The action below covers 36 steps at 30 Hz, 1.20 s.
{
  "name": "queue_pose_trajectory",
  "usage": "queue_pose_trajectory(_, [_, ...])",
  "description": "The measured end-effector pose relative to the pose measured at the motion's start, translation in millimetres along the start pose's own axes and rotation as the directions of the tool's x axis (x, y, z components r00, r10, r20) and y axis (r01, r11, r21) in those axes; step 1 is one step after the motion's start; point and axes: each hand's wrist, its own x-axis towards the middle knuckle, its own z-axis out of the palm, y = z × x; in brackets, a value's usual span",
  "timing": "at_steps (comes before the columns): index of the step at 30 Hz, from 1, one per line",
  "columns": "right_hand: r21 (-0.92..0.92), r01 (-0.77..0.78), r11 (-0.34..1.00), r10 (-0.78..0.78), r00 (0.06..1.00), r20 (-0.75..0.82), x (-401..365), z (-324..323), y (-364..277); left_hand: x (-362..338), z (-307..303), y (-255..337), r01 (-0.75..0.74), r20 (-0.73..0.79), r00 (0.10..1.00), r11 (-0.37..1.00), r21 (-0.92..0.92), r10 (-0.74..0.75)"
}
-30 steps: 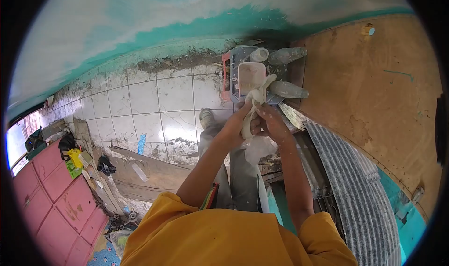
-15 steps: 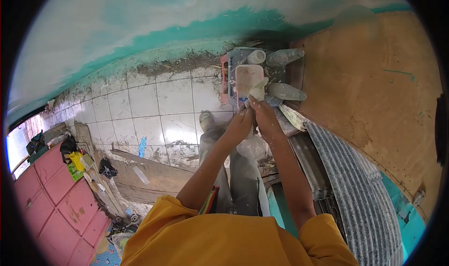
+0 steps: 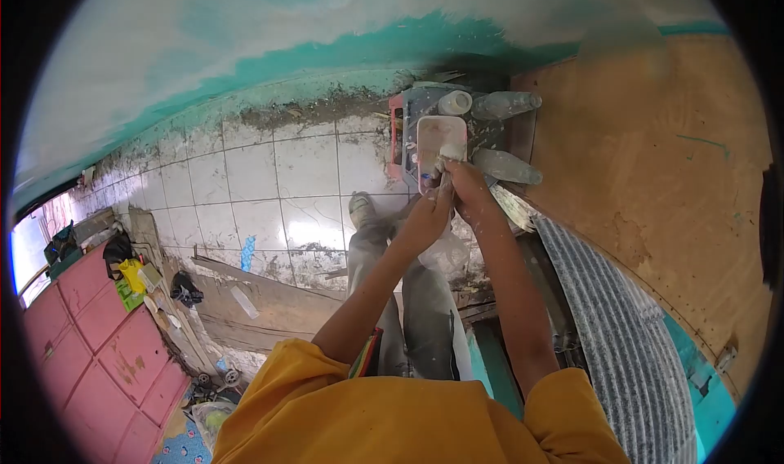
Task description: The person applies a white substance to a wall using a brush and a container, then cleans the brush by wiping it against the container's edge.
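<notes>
Clenched between the left hand (image 3: 426, 213) and the right hand (image 3: 468, 183), a white rag (image 3: 452, 151) is held tightly, its wad showing at twelve o'clock of the fingers. It is pressed against the near corner of a white tub (image 3: 435, 131), which is set on a red stool (image 3: 397, 142). Plastic bottles (image 3: 505, 103) are laid at two o'clock of the tub.

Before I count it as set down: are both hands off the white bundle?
No, left hand and right hand both grip the white bundle above the tub.
</notes>
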Motion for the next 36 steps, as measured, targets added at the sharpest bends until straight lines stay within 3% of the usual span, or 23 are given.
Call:
queue_pose_trajectory(3, [-0.02,0.019,1.0,-0.019,1.0,-0.012,-1.8,1.6,-7.1,9.1,-0.4,-7.0,0.001,0.012,1.0,1.0,-0.019,-0.001])
queue_pose_trajectory(6, [0.01,0.029,1.0,-0.029,1.0,0.0,-7.9,7.1,-9.5,12.3,-3.5,2.2,0.099,0.076,0.993,0.986,-0.137,-0.089])
queue_pose_trajectory(8, [0.043,0.014,0.999,-0.013,1.0,-0.023,-19.8,14.3,-17.3,7.7,-10.7,19.9,0.368,0.247,0.93,0.737,-0.567,-0.273])
queue_pose_trajectory(10, [0.079,-0.009,0.997,0.013,0.999,-0.048,-24.0,6.8,-16.8,8.0,-13.4,22.8,0.352,0.296,0.933,0.69,-0.632,-0.206])
queue_pose_trajectory(12, [0.144,-0.092,0.985,0.025,0.911,0.412,-22.1,-21.4,-19.7,6.8,-12.1,33.3,0.341,0.335,0.932,0.638,-0.691,-0.135])
queue_pose_trajectory(13, [0.148,-0.096,0.984,0.027,0.911,0.411,-20.7,-25.7,-22.4,6.8,-8.4,47.3,0.351,0.298,0.935,0.602,-0.718,-0.189])
queue_pose_trajectory(15, [0.258,-0.171,0.951,0.001,0.834,0.551,-19.4,-31.4,-26.7,5.5,-7.7,49.9,0.36,0.264,0.932,0.563,-0.743,-0.248])
queue_pose_trajectory(16, [0.261,-0.175,0.949,0.003,0.835,0.55,-25.1,-19.6,-29.6,2.9,-11.9,43.6,0.384,0.304,0.923,0.619,-0.685,-0.235])
queue_pose_trajectory(17, [0.206,-0.06,0.977,-0.004,0.955,0.297,-28.8,-4.1,-29.9,1.1,-15.0,37.9,0.4,0.345,0.912,0.672,-0.623,-0.223])
queue_pose_trajectory(18, [0.119,0.036,0.992,-0.039,0.999,0.022,-31.2,6.8,-30.5,-0.3,-16.0,36.7,0.402,0.346,0.911,0.672,-0.622,-0.224])
queue_pose_trajectory(20, [0.14,0.062,0.988,-0.068,0.997,0.034,-28.5,7.1,-28.9,-2.5,-14.9,35.5,0.35,0.316,0.929,0.74,-0.574,-0.194])
queue_pose_trajectory(24, [0.243,0.087,0.966,-0.107,0.992,0.071,-33.9,11.9,-37.6,-4.5,-11.1,37.0,0.381,0.342,0.917,0.71,-0.591,-0.208])
queue_pose_trajectory(25, [0.243,0.089,0.966,-0.109,0.991,0.071,-33.8,11.6,-37.8,-3.4,-8.8,31.7,0.362,0.346,0.917,0.773,-0.522,-0.195])
queue_pose_trajectory(28, [0.148,0.11,0.983,-0.113,0.994,0.01,-34.9,8.7,-41.2,-3.5,-6.5,28.4,0.305,0.351,0.923,0.857,-0.416,-0.157])
queue_pose_trajectory(30, [-0.041,0.046,0.998,-0.047,0.999,-0.01,-37.0,7.1,-42.8,-3.1,-8.5,27.6,0.271,0.347,0.928,0.882,-0.385,-0.134])
queue_pose_trajectory(33, [-0.114,0.07,0.991,-0.07,0.998,0.008,-38.3,5.6,-41.8,2.9,-12.2,17.2,0.238,0.26,0.954,0.905,-0.352,-0.15])
queue_pose_trajectory(35, [-0.187,0.143,0.972,-0.148,0.989,-0.01,-39.4,10.0,-37.4,15.2,-13.5,5.3,0.311,0.427,0.904,0.712,-0.63,-0.017])
queue_pose_trajectory(36, [-0.259,0.21,0.943,-0.224,0.974,-0.025,-40.1,10.4,-37.3,14.8,-13.0,9.7,0.309,0.43,0.903,0.711,-0.631,-0.011])
